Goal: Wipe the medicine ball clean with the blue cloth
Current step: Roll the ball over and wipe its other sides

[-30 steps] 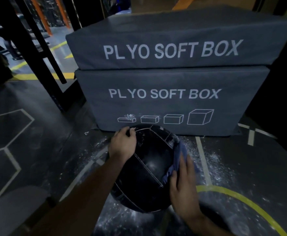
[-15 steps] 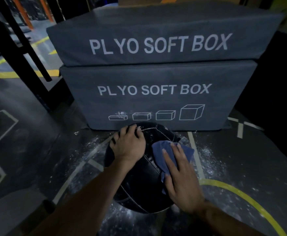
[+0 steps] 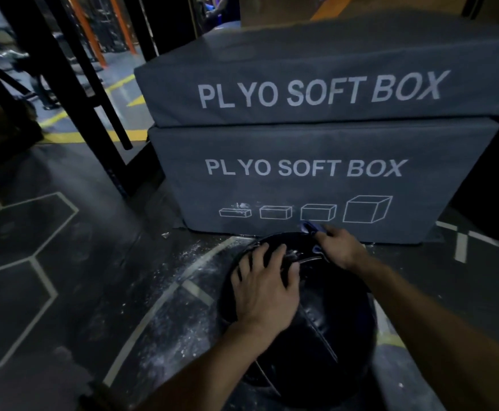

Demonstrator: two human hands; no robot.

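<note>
A black medicine ball [image 3: 325,330] with pale seams sits on the gym floor just in front of me. My left hand [image 3: 264,287] lies flat on its top left, fingers spread and pressing down. My right hand [image 3: 338,247] is over the ball's far upper edge and grips the blue cloth [image 3: 309,228], of which only small folds show beside the fingers. Most of the cloth is hidden under that hand.
Two stacked grey PLYO SOFT BOX blocks [image 3: 316,173] stand right behind the ball. White powder [image 3: 183,292] is scattered on the dark floor to the left. A black rack upright [image 3: 73,84] rises at the left, with yellow floor lines [image 3: 64,134] beyond it.
My right hand has slid the cloth from the ball's right side up to its far top edge. My left hand has moved down the top, fingers spreading. The view has shifted left.
</note>
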